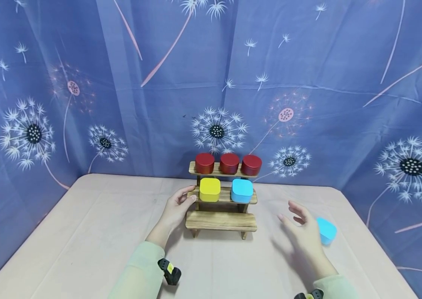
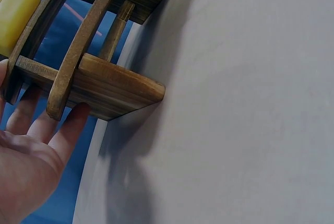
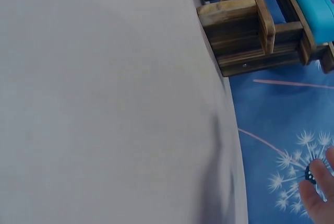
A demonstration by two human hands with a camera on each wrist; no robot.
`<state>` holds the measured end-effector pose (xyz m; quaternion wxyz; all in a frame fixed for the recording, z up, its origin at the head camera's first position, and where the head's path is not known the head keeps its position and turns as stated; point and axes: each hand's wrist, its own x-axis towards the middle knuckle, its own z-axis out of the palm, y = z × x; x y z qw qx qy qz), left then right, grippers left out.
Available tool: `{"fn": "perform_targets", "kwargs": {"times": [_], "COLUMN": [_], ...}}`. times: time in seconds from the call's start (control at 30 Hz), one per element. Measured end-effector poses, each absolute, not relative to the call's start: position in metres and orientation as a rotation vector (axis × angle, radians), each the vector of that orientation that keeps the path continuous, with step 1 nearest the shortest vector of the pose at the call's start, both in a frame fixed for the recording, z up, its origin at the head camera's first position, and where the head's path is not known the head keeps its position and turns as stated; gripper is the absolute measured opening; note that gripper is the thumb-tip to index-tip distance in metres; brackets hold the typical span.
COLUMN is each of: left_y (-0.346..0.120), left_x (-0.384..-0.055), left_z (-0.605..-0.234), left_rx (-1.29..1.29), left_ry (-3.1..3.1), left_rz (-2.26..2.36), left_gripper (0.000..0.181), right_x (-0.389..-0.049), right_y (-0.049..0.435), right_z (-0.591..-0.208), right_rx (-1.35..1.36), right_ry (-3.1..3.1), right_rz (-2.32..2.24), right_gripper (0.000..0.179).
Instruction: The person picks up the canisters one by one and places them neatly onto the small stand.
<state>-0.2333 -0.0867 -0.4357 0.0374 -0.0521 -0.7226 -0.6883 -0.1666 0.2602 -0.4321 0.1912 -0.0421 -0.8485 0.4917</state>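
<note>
A three-tier wooden display stand stands upright on the table. At the left end of its middle tier, my left hand pinches the board, thumb in front and fingers behind. That tier bears a yellow box and a light blue box, with a gap between them. Along the top tier sit three round red tins. My right hand, its fingers loosely bent and holding nothing, hovers right of the stand. Partly behind that hand, another light blue box lies on the table.
The table has a pale cover and ends at a blue curtain with dandelion prints, close behind the stand. The stand's lowest tier carries nothing. Each wrist wears a small black camera.
</note>
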Motion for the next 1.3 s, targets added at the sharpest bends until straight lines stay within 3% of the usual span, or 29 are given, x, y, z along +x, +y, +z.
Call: {"fn": "perform_targets", "kwargs": {"times": [1.3], "left_y": [-0.085], "left_x": [-0.233], "left_z": [-0.435], "left_rx": [-0.102], "left_ry": [-2.223], "left_rz": [-2.132], "left_gripper": [0.038], "right_x": [-0.153], "right_y": [0.308], "right_z": [-0.427], "right_rx": [-0.269], "right_ry": [-2.419], "right_rz": [1.221], "right_gripper": [0.057]}}
